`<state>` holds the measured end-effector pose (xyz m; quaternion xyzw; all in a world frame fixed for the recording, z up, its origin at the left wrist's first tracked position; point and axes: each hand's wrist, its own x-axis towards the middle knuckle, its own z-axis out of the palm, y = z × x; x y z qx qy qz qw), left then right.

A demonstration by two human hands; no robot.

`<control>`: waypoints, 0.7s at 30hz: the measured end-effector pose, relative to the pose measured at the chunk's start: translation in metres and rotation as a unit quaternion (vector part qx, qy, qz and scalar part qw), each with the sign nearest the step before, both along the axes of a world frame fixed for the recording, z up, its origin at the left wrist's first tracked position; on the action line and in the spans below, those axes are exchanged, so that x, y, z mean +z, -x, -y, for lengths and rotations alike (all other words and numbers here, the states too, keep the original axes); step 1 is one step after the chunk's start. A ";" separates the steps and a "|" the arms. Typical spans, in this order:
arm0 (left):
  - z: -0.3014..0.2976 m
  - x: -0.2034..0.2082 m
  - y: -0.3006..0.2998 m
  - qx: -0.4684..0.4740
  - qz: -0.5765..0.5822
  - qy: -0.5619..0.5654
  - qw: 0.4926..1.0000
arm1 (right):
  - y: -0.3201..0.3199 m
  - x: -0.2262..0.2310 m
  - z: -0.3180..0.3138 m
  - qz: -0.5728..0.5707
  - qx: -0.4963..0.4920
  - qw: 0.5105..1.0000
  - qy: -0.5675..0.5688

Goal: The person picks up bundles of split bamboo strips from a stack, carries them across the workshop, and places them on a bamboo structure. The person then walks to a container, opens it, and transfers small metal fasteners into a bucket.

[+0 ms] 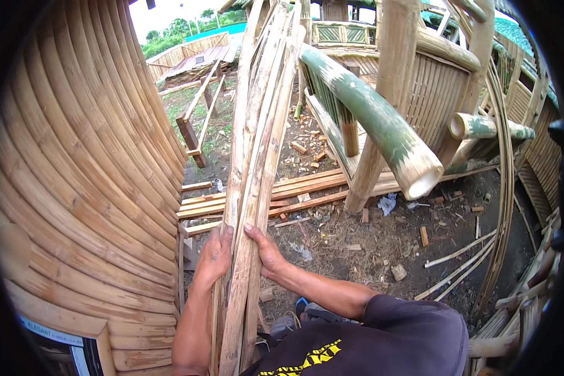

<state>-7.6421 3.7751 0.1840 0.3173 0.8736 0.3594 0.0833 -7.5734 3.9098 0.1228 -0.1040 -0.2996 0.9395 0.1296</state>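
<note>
A bundle of long split bamboo strips (257,150) runs from the lower edge up to the far top of the head view, in front of my body. My left hand (214,254) is wrapped round its left side. From the right, my right hand (266,250) grips the same bundle, its thumb lying on top. Both hands sit at about the same height on the strips. Their fingers are mostly hidden behind the bamboo, and the lower ends of the strips pass down beside my left forearm.
A split-bamboo wall (88,156) stands close on my left. Sawn lumber (319,182) lies across the ground ahead. To the right, a thick green bamboo pole (376,113) juts toward me past an upright post (382,88). Thin strips (504,182) curve down at far right; wood scraps litter the soil.
</note>
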 end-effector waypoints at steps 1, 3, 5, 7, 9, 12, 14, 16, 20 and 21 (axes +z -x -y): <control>-0.029 0.012 0.025 -0.012 0.010 -0.020 1.000 | 0.020 0.008 -0.022 -0.007 -0.006 1.000 -0.003; -0.074 0.028 0.068 -0.020 -0.008 -0.014 1.000 | 0.062 0.018 -0.062 -0.009 0.002 1.000 -0.004; -0.123 0.047 0.119 -0.037 -0.033 -0.006 0.999 | 0.113 0.027 -0.106 -0.042 -0.025 0.999 0.000; -0.170 0.059 0.159 -0.047 -0.064 0.004 0.997 | 0.156 0.032 -0.152 -0.061 -0.043 0.997 -0.001; -0.221 0.069 0.207 -0.051 -0.066 0.007 0.996 | 0.204 0.038 -0.199 -0.099 -0.059 0.993 -0.017; -0.288 0.068 0.265 -0.094 -0.068 0.004 0.993 | 0.265 0.046 -0.279 -0.051 -0.073 0.996 -0.007; -0.344 0.080 0.312 -0.108 -0.061 -0.011 0.992 | 0.305 0.054 -0.321 -0.116 -0.136 0.982 -0.062; -0.384 0.084 0.343 -0.119 -0.093 -0.019 0.988 | 0.331 0.060 -0.360 -0.086 -0.150 0.984 -0.047; -0.462 0.096 0.398 -0.156 -0.065 -0.056 0.984 | 0.373 0.078 -0.447 -0.082 -0.170 0.980 -0.063; -0.482 0.099 0.412 -0.172 -0.061 -0.062 0.981 | 0.384 0.080 -0.465 -0.104 -0.172 0.977 -0.072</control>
